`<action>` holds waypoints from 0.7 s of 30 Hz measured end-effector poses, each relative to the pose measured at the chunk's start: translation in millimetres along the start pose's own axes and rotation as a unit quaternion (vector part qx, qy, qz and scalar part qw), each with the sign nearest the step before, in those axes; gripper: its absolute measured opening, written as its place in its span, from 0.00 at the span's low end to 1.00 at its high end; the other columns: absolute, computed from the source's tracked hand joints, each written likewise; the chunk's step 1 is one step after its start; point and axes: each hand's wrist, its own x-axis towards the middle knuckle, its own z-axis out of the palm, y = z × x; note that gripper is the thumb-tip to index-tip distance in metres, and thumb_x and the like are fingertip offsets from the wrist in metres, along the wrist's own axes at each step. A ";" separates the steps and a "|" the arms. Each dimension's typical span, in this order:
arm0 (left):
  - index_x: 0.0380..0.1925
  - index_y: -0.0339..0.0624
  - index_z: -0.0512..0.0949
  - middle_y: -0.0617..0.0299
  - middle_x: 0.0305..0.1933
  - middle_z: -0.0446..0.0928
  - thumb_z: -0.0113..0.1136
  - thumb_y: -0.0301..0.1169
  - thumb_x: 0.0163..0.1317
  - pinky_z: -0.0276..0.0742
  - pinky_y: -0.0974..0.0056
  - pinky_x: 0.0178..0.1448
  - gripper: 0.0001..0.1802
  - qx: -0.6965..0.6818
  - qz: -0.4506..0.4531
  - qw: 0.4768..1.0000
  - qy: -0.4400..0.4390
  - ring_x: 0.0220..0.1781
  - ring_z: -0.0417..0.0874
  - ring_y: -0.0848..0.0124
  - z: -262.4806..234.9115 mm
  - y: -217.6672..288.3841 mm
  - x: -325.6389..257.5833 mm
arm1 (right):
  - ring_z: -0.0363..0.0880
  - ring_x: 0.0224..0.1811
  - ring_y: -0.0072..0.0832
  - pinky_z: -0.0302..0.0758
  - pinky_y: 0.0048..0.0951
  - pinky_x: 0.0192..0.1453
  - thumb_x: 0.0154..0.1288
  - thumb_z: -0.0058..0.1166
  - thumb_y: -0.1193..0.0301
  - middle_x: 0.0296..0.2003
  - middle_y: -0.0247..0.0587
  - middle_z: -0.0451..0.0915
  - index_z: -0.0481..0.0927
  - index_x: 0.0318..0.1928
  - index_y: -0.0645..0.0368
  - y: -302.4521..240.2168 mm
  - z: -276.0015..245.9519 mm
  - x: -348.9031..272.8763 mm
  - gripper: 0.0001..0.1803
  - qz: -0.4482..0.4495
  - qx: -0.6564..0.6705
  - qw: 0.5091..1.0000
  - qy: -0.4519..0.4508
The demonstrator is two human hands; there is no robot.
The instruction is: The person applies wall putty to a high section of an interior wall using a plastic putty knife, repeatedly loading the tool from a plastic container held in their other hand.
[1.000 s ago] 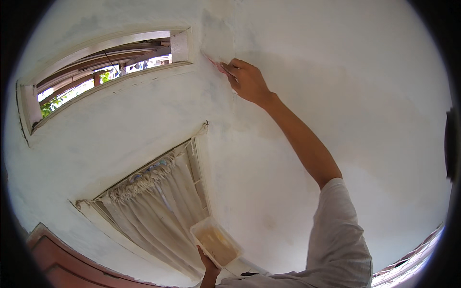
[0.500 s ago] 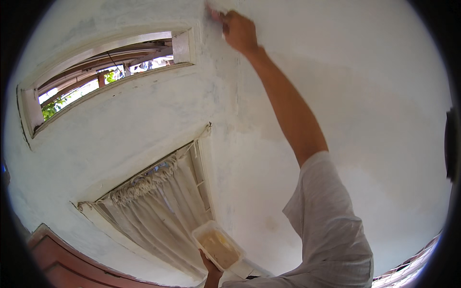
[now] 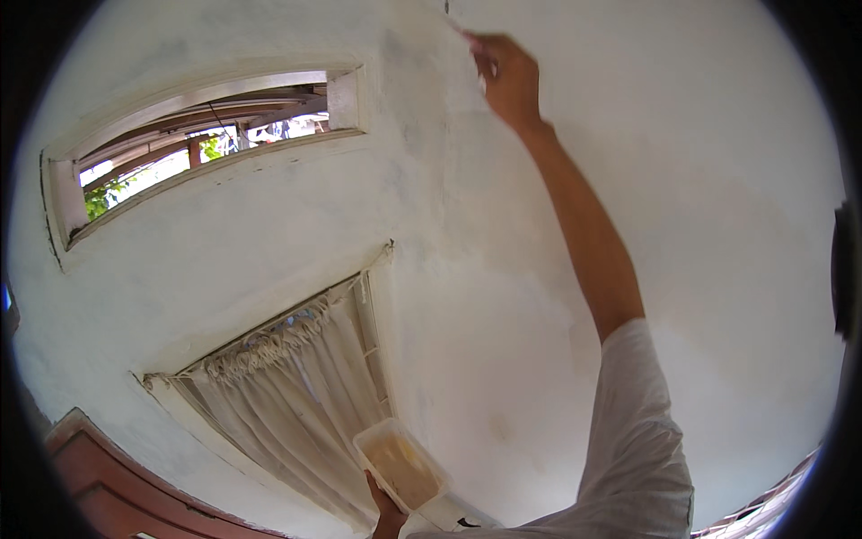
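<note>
My right hand [image 3: 510,83] is raised high by the whitish wall [image 3: 575,189], its fingers closed on a thin tool [image 3: 460,31]. Only a narrow edge of this tool shows, so its kind cannot be made out. Low in the view, my left hand [image 3: 386,505] holds a rectangular, translucent plastic tub [image 3: 401,469] from its left side. A pale beige substance lies inside the tub, which is tilted with its mouth toward me. Grey, uneven patches mark the wall near the corner beside my right hand.
A narrow window opening [image 3: 346,101] sits high on the left wall. Below it a beige curtain [image 3: 287,386] hangs on a string across another window. A reddish-brown door [image 3: 117,485] stands at lower left, and a dark object [image 3: 842,269] at the right edge.
My right hand has moved to the right and slightly down, away from the wall corner, still gripping the thin tool. The tub stays in my left hand, nearly in the same place.
</note>
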 end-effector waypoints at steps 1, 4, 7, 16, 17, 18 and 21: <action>0.75 0.57 0.64 0.60 0.74 0.70 0.41 0.72 0.70 0.73 0.45 0.73 0.44 -0.007 0.008 1.000 -0.003 0.71 0.74 0.53 0.3 -3.0 0.4 | 0.85 0.44 0.44 0.80 0.41 0.49 0.69 0.55 0.75 0.44 0.44 0.86 0.89 0.50 0.53 11.8 6.1 32.6 0.14 -0.045 -0.042 0.998 0.027; 0.76 0.56 0.63 0.59 0.74 0.70 0.40 0.71 0.71 0.72 0.45 0.73 0.43 -0.017 0.031 0.999 -0.001 0.71 0.74 0.52 -5.3 -7.9 3.8 | 0.84 0.47 0.46 0.80 0.45 0.52 0.69 0.56 0.71 0.44 0.43 0.86 0.89 0.50 0.52 25.3 30.5 77.2 0.13 -0.017 -0.081 0.996 -0.033; 0.75 0.56 0.64 0.60 0.73 0.71 0.40 0.70 0.72 0.71 0.44 0.73 0.42 -0.017 0.048 0.998 0.021 0.70 0.74 0.52 -19.0 -9.7 4.7 | 0.85 0.43 0.47 0.80 0.43 0.47 0.68 0.57 0.74 0.43 0.46 0.86 0.85 0.47 0.58 23.6 53.4 39.7 0.10 -0.017 -0.115 0.992 -0.042; 0.76 0.56 0.64 0.61 0.73 0.70 0.40 0.69 0.73 0.70 0.45 0.74 0.42 0.011 0.071 0.997 -0.003 0.71 0.73 0.53 -8.2 6.3 -14.4 | 0.82 0.41 0.43 0.80 0.40 0.44 0.58 0.59 0.85 0.41 0.44 0.84 0.84 0.53 0.56 -75.3 -5.6 -216.0 0.22 0.066 0.026 0.983 -0.172; 0.75 0.56 0.64 0.61 0.73 0.71 0.40 0.69 0.73 0.71 0.45 0.74 0.42 0.023 0.058 0.998 0.004 0.71 0.73 0.53 -0.4 9.0 -12.6 | 0.82 0.40 0.40 0.80 0.38 0.43 0.59 0.59 0.84 0.41 0.43 0.84 0.84 0.53 0.56 -83.9 -20.3 -236.6 0.21 0.104 0.040 0.978 -0.178; 0.75 0.56 0.64 0.61 0.73 0.71 0.40 0.69 0.73 0.71 0.45 0.74 0.42 0.033 0.045 0.998 0.015 0.71 0.73 0.53 11.7 10.8 -14.1 | 0.82 0.39 0.38 0.80 0.36 0.42 0.61 0.60 0.84 0.41 0.43 0.84 0.84 0.53 0.56 -95.3 -35.7 -257.3 0.20 0.143 0.056 0.971 -0.184; 0.75 0.56 0.64 0.61 0.73 0.70 0.41 0.69 0.73 0.72 0.44 0.73 0.41 0.044 0.035 0.998 -0.006 0.71 0.74 0.54 17.3 18.4 -16.9 | 0.82 0.37 0.28 0.78 0.30 0.41 0.68 0.61 0.80 0.42 0.37 0.86 0.84 0.53 0.57 -153.8 -81.4 -322.6 0.14 0.309 0.108 0.940 -0.097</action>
